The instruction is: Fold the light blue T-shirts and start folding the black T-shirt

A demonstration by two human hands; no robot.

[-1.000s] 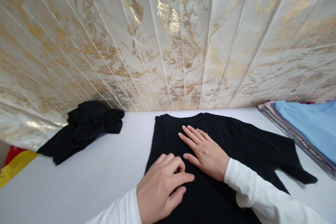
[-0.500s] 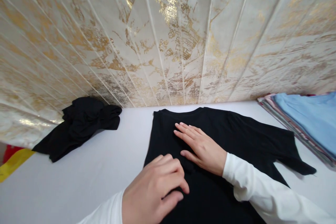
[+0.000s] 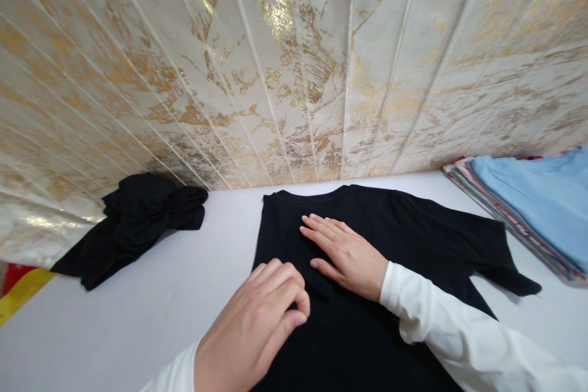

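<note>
A black T-shirt point(image 3: 413, 239) lies flat on the white table point(image 3: 151, 306), collar toward the wall. Its left side is folded in to a straight edge and its right sleeve is spread out. My right hand point(image 3: 344, 254) lies open and flat on the shirt's chest, fingers pointing left. My left hand point(image 3: 255, 327) sits at the shirt's left edge, nearer to me. Its fingers are curled and pinched against the thumb on the cloth. Both arms wear white sleeves.
A crumpled black garment point(image 3: 138, 220) lies at the back left by the wall. A stack of folded clothes with a light blue one on top point(image 3: 537, 202) sits at the right. A gold-patterned white wall point(image 3: 294, 61) closes the back. A red and yellow thing point(image 3: 18, 291) shows at far left.
My left hand has drawn back toward me and to the left along the shirt's edge, curling its fingers tighter. My right hand stays flat on the shirt.
</note>
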